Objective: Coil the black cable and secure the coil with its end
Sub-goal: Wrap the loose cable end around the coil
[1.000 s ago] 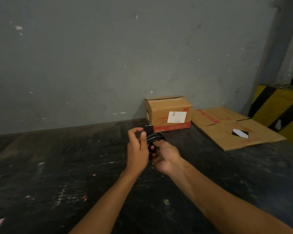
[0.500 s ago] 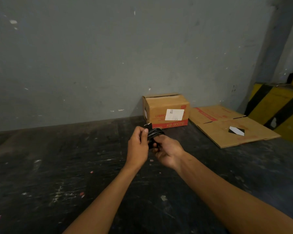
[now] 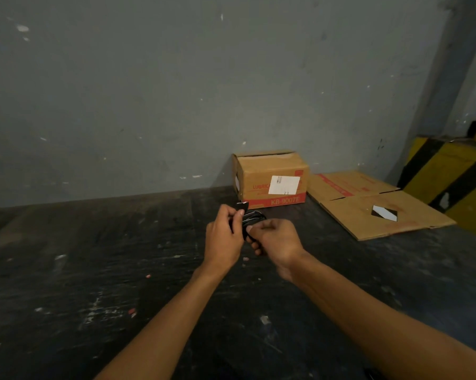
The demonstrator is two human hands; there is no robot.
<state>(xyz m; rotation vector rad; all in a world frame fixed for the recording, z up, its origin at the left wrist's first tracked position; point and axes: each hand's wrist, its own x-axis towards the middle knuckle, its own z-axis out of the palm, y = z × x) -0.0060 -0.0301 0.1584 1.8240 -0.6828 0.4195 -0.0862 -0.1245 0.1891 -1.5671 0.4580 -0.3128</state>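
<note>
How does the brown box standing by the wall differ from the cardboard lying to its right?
The standing box keeps its full shape, upright against the wall; the flat cardboard is folded down and lies on the dark surface. The standing box has a red band and a white label on its front; the flat cardboard shows a black and white diamond mark on top. Both are brown cardboard with red print.

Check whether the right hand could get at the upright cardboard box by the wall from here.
Probably yes, once freed. The cardboard box stands just beyond the right hand, with bare dark surface between them. But that hand and the left hand are both closed on the black cable.
</note>
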